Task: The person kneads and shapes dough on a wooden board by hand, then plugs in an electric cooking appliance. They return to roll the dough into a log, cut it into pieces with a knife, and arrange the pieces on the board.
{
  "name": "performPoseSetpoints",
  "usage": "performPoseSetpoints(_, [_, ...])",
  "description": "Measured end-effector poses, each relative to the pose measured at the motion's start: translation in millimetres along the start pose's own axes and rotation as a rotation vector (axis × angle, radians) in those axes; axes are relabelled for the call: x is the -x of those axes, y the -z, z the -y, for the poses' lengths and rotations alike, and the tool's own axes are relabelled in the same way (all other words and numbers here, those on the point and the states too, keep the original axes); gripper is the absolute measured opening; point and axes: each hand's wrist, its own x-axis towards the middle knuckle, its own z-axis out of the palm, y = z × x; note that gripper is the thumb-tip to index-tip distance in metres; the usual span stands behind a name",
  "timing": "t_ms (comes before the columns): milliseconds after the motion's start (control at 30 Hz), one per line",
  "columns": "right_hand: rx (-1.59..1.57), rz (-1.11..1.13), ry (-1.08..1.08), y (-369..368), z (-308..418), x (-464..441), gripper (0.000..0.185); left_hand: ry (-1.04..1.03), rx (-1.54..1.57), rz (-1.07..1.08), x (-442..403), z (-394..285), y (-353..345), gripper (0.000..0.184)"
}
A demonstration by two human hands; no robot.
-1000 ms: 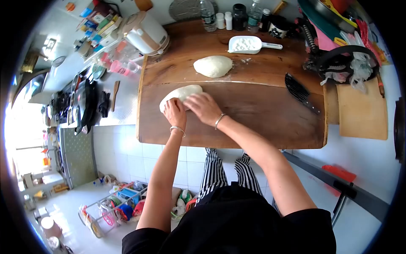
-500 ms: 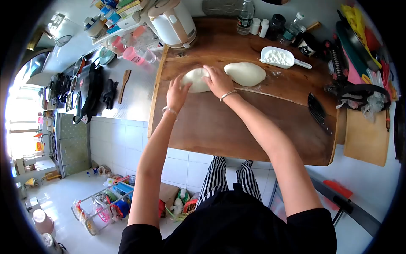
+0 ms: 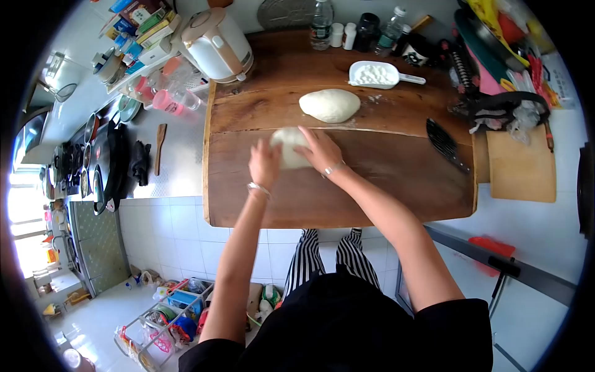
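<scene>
Dough (image 3: 289,155) sits on the table (image 3: 372,183), L of centre, btwn L hand (image 3: 264,165) & R hand (image 3: 323,150), w/ the 2nd lump (image 3: 330,105) apart from it, farther back & to the R. To work it well, I'd use low palms & even pressure, tuck the edge under & turn it a bit each pass so the top comes out smooth; heel of the hand prob beats fingertips, b/c tips could dent it. If it sticks, a pinch of flour (image 3: 374,75) should do, no more. R hand: fairly wide, thumb apart from fingers, laid on dough's R side, not gripping AFAICT. L hand: at dough's L edge, motion-blurred, fingers maybe part bent; can't tell how wide or how hard it presses.
</scene>
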Motion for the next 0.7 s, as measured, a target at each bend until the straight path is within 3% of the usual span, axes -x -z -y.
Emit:
performPoseSetpoints(100, [0.060,0.043,-0.094,52.6,-19.4,76.1,0.059,-0.048,0.059,-0.050,82.1,-50.4,-40.9,0.042])
performPoseSetpoints(167, [0.067,0.056,-0.152,85.6,-33.8,120.0,0.060,-0.091,0.110,0.042,105.7,-88.4,-61.0,0.042])
performPoseSetpoints(233, [0.001,-0.081,-0.360,102.2,-58.8,159.7,0.059,-0.251,0.122,0.125,105.7,-134.9,-66.7,0.045])
performPoseSetpoints(267, [-0.002,-0.087,-0.355,105.3,-70.7,179.7,0.059,-0.330,0.169,0.183,104.7,-164.3,-66.2,0.046])
performPoseSetpoints(333, [-0.346,-0.266,-0.542,110.2,-93.1,220.9,0.054,-0.410,0.212,0.255,96.2,-203.8,-86.4,0.048])
performPoseSetpoints(367, [-0.346,-0.262,-0.558,122.8,-102.6,233.8,0.054,-0.413,0.198,0.332,89.8,-214.5,-107.3,0.048])
performPoseSetpoints(433, [-0.263,0.067,-0.774,162.7,-116.7,236.0,0.054,-0.409,0.188,0.419,96.8,-223.1,-134.9,0.049])
performPoseSetpoints(467, [-0.130,0.005,-0.746,187.4,-99.4,226.0,0.051,-0.339,0.273,0.388,101.1,-221.2,-140.6,0.050])
performPoseSetpoints(533, [-0.040,-0.367,-0.413,169.9,-126.9,207.6,0.046,-0.157,0.392,0.322,111.0,-217.1,-155.6,0.052])
performPoseSetpoints(600, [-0.033,-0.435,-0.267,143.6,-139.9,172.3,0.046,-0.102,0.245,0.267,121.8,-231.8,-149.7,0.050])
performPoseSetpoints(700, [-0.008,-0.356,-0.442,106.6,-138.9,137.5,0.044,-0.124,-0.003,0.146,121.1,-234.4,-162.5,0.045])
